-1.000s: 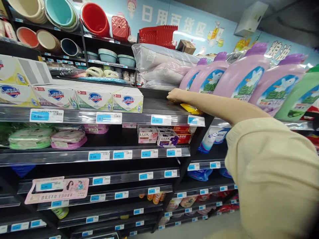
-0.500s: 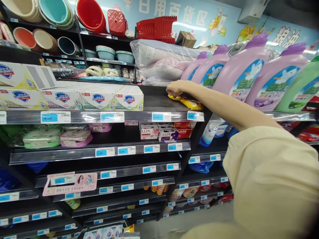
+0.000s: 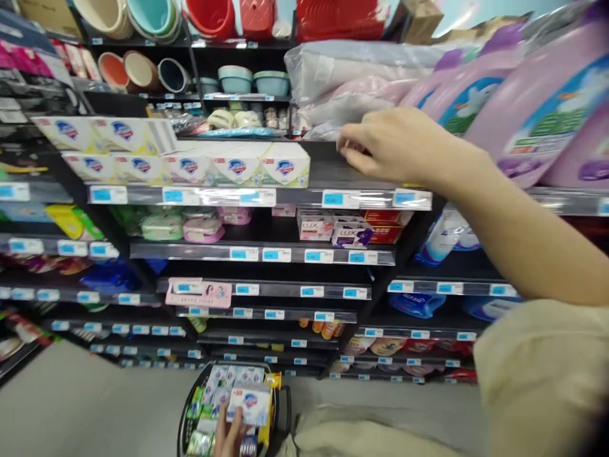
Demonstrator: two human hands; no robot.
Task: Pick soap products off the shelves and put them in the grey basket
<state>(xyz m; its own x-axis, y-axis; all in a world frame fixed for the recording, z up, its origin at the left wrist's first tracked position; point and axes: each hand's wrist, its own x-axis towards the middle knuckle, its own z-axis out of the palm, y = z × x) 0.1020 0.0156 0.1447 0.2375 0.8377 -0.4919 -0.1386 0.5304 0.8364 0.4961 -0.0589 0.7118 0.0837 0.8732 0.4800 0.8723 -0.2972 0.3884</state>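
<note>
One Safeguard soap box [image 3: 250,406] was in the left hand [image 3: 228,438], grip closed on it, over the near basket [image 3: 183,416]. Above the far shelf [image 3: 328,170], the right hand [image 3: 387,141] had curled fingers; I couldn't tell whether they held anything.

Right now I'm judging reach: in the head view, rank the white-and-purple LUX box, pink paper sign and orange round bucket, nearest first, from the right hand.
1. White-and-purple LUX box: one shelf below
2. Pink paper sign: lower left
3. Orange round bucket: far shelf, left
</note>
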